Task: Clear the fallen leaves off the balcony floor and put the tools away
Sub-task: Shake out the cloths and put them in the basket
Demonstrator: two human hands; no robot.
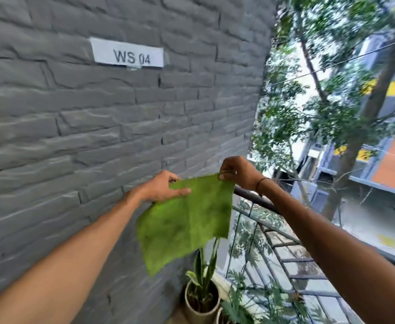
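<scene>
Holding a green cloth (pixel 184 220) stretched between both hands at centre frame, the person has it up at chest height. Left hand (pixel 161 189) grips the upper left edge, fingers (pixel 180 191) curled over the front of the fabric; right hand (pixel 237 171) pinches the upper right corner from above. Rest of the cloth hangs free below, lower corner dangling above a potted plant (pixel 202 298) at bottom centre. Just behind the right wrist a dark railing (pixel 257 199) runs toward the lower right. Grey brick wall (pixel 98 136) fills the left, with a "WS 04" label (pixel 127 52) upper left. Trees and buildings sit far off at right, blurred.

Step, as a guess: putting-away end of the task, cloth being shaken out or spread to hang. Balcony floor and any leaves are out of view, so clearing progress can't be told. Next move likely calls for keeping both top corners taut and draping the cloth over the railing without letting it slip over the edge.
</scene>
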